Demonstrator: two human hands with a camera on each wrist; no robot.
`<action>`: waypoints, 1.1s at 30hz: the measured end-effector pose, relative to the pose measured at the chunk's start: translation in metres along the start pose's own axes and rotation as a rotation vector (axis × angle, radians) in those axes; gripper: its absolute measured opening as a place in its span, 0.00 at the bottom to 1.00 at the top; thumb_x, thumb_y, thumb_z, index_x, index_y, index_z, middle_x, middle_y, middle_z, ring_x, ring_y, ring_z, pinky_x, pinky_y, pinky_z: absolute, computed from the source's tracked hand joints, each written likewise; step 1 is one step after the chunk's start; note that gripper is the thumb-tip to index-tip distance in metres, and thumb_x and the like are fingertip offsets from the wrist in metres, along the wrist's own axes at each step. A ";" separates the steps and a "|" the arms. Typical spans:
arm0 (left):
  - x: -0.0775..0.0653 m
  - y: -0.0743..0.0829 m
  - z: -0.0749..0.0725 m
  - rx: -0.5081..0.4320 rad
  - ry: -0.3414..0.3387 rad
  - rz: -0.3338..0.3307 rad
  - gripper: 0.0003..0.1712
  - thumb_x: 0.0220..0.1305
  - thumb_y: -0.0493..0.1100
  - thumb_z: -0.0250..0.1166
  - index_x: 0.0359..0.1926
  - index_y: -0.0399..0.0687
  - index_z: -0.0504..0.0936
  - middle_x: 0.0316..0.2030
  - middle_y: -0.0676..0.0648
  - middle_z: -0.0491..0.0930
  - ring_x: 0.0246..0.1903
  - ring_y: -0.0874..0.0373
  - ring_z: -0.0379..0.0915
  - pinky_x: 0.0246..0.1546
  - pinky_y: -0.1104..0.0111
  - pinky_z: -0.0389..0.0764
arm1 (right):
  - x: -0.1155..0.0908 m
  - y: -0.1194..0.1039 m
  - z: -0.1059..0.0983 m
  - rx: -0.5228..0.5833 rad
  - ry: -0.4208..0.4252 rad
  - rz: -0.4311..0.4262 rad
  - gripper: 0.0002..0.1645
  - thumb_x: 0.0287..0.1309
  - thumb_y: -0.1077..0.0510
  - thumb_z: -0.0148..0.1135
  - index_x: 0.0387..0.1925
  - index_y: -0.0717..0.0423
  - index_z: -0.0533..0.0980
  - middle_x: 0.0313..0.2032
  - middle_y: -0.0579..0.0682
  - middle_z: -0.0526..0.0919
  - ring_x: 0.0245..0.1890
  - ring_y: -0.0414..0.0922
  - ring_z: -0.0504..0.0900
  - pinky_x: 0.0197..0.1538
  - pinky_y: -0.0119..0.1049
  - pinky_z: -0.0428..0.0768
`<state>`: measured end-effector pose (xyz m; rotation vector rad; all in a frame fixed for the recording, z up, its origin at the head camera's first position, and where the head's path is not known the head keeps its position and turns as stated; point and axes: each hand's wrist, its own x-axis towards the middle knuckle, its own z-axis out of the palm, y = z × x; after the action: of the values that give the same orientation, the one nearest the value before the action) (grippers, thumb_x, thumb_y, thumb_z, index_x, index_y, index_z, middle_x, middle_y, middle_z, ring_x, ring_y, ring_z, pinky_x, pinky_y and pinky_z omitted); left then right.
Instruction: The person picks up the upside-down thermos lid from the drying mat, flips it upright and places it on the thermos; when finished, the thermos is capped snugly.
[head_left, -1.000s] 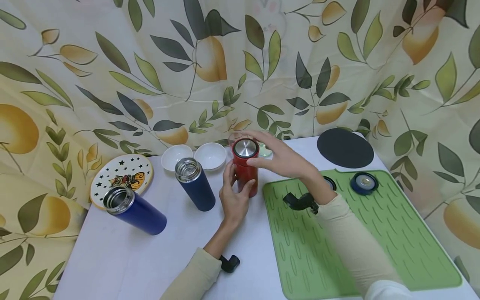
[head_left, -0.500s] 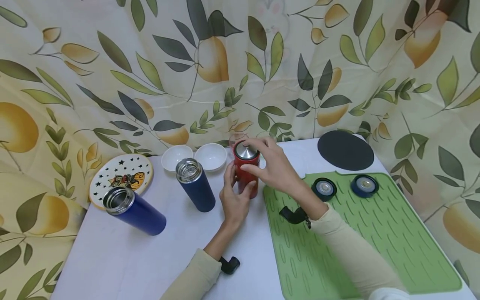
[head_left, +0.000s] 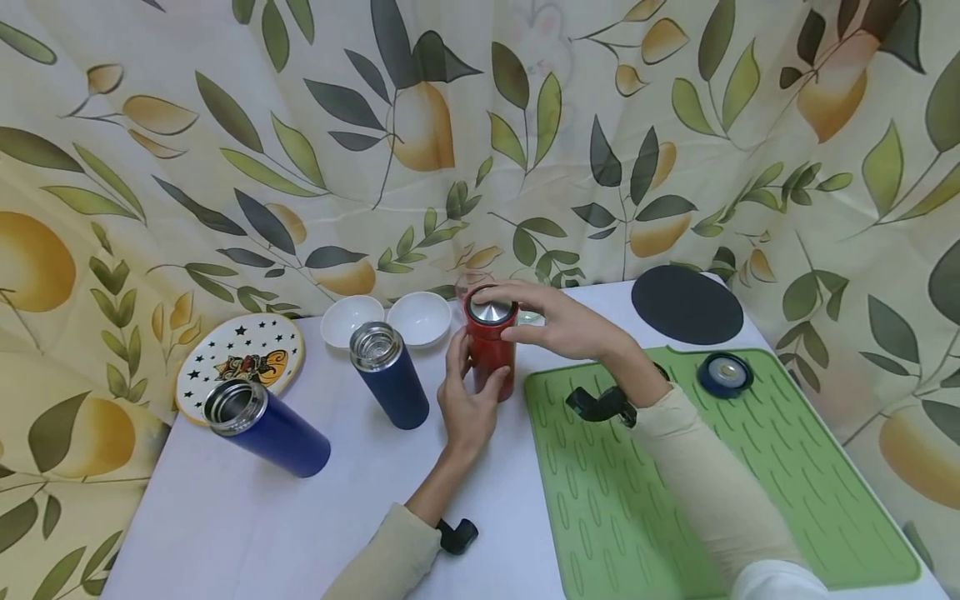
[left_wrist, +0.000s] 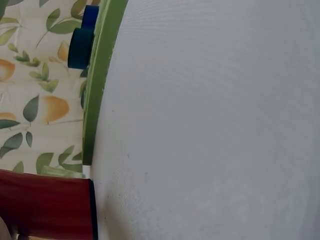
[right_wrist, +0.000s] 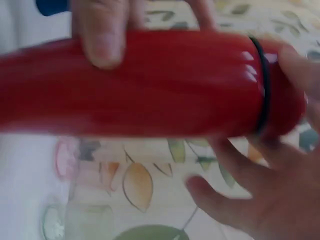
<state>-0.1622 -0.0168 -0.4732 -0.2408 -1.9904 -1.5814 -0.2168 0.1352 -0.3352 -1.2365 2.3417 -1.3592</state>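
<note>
Just left of the green mat (head_left: 600, 467), near its far left corner, the red bottle (head_left: 491, 358) was seen standing, apparently upright. Its body was gripped by the left hand (head_left: 468, 412), thumb and fingers curled round it. The silver-topped lid (head_left: 493, 313) was seated on its mouth and was pinched by the right hand (head_left: 558, 325) between thumb and fingers. On the mat itself a blue lid (head_left: 725, 374) was laid; farther left of it, the dark blue bottle (head_left: 397, 387) and the blue bottle (head_left: 288, 439) were both seen uncapped.

The step in hand was judged to be the turning of the lid; whether it was being loosened or tightened could not be told. For the next move, the body would need to be held firm while the lid was twisted evenly, without the bottle being tipped.
</note>
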 end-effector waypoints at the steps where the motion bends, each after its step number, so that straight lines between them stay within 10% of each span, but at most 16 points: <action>1: 0.000 0.000 -0.001 0.002 0.001 0.000 0.45 0.51 0.39 0.70 0.67 0.59 0.58 0.58 0.53 0.70 0.55 0.59 0.69 0.55 0.64 0.71 | 0.000 0.003 0.004 -0.038 0.034 0.000 0.31 0.56 0.63 0.61 0.62 0.47 0.67 0.62 0.43 0.67 0.62 0.42 0.62 0.59 0.46 0.68; 11: 0.000 0.003 -0.003 0.006 0.018 0.029 0.44 0.52 0.41 0.70 0.67 0.57 0.58 0.58 0.53 0.70 0.54 0.58 0.70 0.54 0.61 0.72 | 0.003 0.001 0.050 -0.414 0.510 0.141 0.38 0.43 0.38 0.69 0.57 0.39 0.69 0.46 0.52 0.69 0.48 0.46 0.67 0.52 0.50 0.65; 16: -0.001 0.000 -0.001 -0.007 -0.001 0.018 0.44 0.52 0.42 0.70 0.67 0.57 0.58 0.59 0.51 0.70 0.55 0.57 0.69 0.55 0.60 0.71 | -0.003 -0.001 0.029 -0.180 0.314 0.178 0.41 0.49 0.43 0.67 0.64 0.25 0.59 0.56 0.45 0.66 0.55 0.44 0.64 0.54 0.54 0.67; 23: -0.002 -0.001 0.000 -0.004 0.000 -0.002 0.45 0.52 0.40 0.70 0.67 0.60 0.57 0.58 0.52 0.70 0.56 0.59 0.68 0.55 0.63 0.71 | -0.001 0.014 0.001 0.066 -0.005 0.024 0.30 0.57 0.58 0.61 0.62 0.42 0.67 0.63 0.41 0.65 0.63 0.40 0.60 0.59 0.48 0.67; 33: -0.002 -0.001 -0.001 0.018 0.007 0.013 0.43 0.52 0.42 0.70 0.67 0.59 0.58 0.59 0.55 0.70 0.54 0.60 0.69 0.55 0.63 0.71 | 0.002 0.014 0.048 -0.323 0.498 0.125 0.37 0.41 0.40 0.71 0.56 0.38 0.70 0.44 0.49 0.66 0.43 0.45 0.69 0.44 0.43 0.76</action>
<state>-0.1609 -0.0174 -0.4754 -0.2400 -1.9929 -1.5529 -0.2023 0.1061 -0.3728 -0.8652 3.0199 -1.4148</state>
